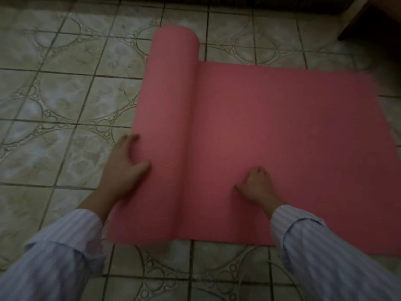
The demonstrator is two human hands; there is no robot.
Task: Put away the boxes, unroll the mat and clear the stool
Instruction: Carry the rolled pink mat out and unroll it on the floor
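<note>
A pink mat lies on the tiled floor, partly unrolled. Its flat part spreads to the right; the rolled part runs from near to far at the left. My left hand rests against the left side of the roll, fingers spread along it and the thumb on top. My right hand presses down on the flat part near the front edge, fingers curled, with nothing held in it. Both arms wear striped light-blue sleeves. No boxes or stool are in view.
Patterned beige floor tiles surround the mat on the left and front. A dark piece of furniture stands at the far right corner. A dark strip runs along the far edge of the floor.
</note>
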